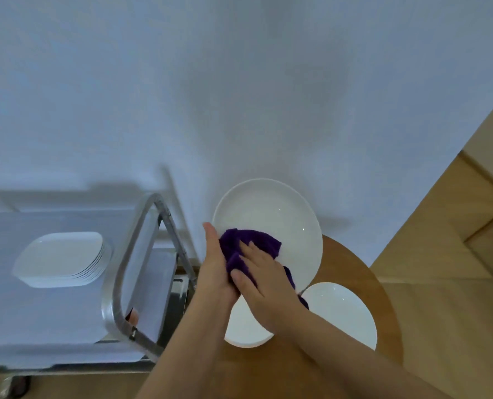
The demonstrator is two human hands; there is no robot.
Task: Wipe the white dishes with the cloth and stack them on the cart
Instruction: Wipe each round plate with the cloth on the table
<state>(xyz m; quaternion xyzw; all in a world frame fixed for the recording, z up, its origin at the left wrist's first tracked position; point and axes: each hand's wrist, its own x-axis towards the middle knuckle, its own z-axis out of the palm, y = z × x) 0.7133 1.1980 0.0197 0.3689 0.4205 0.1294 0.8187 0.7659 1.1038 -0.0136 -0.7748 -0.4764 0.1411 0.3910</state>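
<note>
A round white dish [268, 223] is tilted up, a bunched purple cloth [249, 249] against its lower inside. Two more white dishes [343, 312] lie on the wooden table. A stack of squarish white plates [62, 259] sits on the cart [38, 318].

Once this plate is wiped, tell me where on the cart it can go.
The cart top has bare room in front of the plate stack, toward you, and a strip behind it by the wall. The handle bars the right end. The round table is crowded: two dishes beneath the plate that the left hand holds and the right hand wipes with the cloth.
</note>
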